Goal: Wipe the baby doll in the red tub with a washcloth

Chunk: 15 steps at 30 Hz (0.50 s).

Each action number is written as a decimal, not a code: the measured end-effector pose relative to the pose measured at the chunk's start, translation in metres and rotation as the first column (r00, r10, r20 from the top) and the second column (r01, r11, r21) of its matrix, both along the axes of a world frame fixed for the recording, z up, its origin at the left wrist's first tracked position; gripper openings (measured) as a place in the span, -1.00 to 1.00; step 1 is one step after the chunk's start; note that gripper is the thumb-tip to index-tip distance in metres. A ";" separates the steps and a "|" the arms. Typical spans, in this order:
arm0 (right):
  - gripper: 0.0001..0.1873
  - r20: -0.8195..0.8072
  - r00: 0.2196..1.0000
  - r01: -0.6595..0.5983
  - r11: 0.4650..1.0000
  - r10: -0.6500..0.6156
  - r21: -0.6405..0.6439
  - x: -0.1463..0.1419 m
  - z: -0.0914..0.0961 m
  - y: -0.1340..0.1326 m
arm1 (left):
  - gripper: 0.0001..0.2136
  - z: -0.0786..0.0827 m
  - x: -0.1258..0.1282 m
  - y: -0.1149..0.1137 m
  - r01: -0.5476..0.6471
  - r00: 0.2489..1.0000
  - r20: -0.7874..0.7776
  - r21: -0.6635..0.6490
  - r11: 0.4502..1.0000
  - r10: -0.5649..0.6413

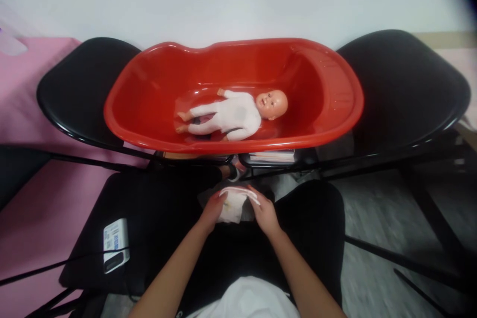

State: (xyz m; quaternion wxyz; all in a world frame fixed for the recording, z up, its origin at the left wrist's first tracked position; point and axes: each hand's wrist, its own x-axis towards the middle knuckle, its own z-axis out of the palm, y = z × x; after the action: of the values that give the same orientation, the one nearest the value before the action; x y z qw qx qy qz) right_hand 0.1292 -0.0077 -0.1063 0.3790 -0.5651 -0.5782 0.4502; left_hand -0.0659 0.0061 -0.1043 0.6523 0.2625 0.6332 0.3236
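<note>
Above my lap, my left hand and my right hand are closed on the two sides of a small white diaper. Its upper edge is pale pink and curved, and a small coloured print shows on its front. Beyond my knees, a baby doll with a white cloth body lies face up in a red baby bathtub. The doll's head points right and its feet point left. Both hands are apart from the doll and the tub.
Black chairs stand left and right of the tub. On a black seat at my left lies a white power bank with a cable. Pink cloth covers the far left. Papers show under the tub.
</note>
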 end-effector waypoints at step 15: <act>-0.36 0.408 0.828 -0.465 0.878 0.385 0.113 -0.026 0.002 -0.011 | -0.49 -0.003 0.018 0.004 -0.203 0.937 0.250 -0.176 0.963 0.243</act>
State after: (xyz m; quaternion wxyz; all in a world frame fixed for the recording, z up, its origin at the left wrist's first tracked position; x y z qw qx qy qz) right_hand 0.1029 -0.0189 -0.1046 0.2086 -0.4537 -0.7948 0.3449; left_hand -0.0478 0.0105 -0.1075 0.7087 0.0936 0.5866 0.3806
